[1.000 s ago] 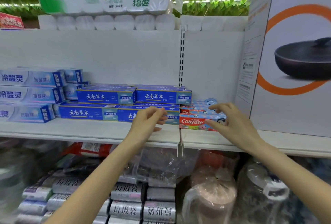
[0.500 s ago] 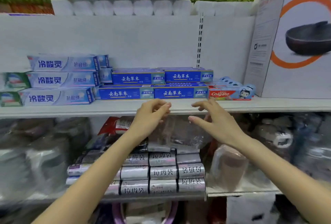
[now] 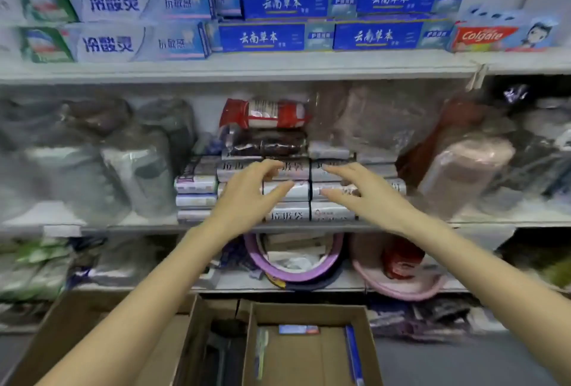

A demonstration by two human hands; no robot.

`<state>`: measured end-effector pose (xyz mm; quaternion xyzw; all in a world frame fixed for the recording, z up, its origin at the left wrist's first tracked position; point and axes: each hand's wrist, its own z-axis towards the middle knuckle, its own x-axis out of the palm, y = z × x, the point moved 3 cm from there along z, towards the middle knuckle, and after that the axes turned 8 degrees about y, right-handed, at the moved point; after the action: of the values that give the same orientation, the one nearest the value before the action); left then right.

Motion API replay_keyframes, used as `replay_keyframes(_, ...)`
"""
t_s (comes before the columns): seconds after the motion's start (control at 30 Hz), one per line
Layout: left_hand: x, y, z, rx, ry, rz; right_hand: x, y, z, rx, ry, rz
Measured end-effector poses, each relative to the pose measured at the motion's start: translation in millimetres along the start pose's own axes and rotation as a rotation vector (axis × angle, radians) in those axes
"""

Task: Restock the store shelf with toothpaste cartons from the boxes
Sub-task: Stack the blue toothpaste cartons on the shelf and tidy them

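- Your left hand (image 3: pixel 247 200) hangs in the air in front of the grey rolled packs (image 3: pixel 330 212) on the middle shelf. Its fingers (image 3: pixel 268 167) are loosely spread and hold nothing.
- Your right hand (image 3: pixel 370 200) is near it but not touching, fingers spread the same way and empty.
- On the top shelf (image 3: pixel 247 72), blue cartons (image 3: pixel 336 19) sit in two rows between pale cartons (image 3: pixel 139 22) and a Colgate carton (image 3: pixel 500 35).
- Below your arms, an open cardboard box (image 3: pixel 309 313) holds a few cartons; a loose carton (image 3: pixel 353 351) lies along its right wall.

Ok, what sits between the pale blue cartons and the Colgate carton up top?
Head view: dark blue cartons, two across and two high, fill the stretch from pale blue cartons to Colgate carton.
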<state>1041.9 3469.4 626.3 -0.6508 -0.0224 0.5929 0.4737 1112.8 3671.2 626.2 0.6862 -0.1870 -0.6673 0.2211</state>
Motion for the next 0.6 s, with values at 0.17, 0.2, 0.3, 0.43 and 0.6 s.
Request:
replay_keyframes(0.17,83.9,113.7,-52.5,-0.283,0.109,-0.097,132.3,-52.1,2.1,0.126,0.265,0.084)
replay_keyframes(0.2,101.5,134.1,-66.6,-0.339,0.127,-0.114,159.5,-62.5,0.0,0.162,0.315,0.101)
replay_keyframes(0.3,147.6,189.3,-108.9,-0.474,0.145,-0.144,237.4,-90.5,-2.6,0.249,0.404,0.182)
replay_keyframes(0.43,207.8,251.8,-164.7,-0.667,0.122,-0.22,342.4,-129.2,-9.8,0.443,0.439,0.408)
replay_keyframes(0.6,317.0,302.6,-205.5,-0.856,0.185,-0.354,459.6,-198.7,-31.4,0.731,0.452,0.633)
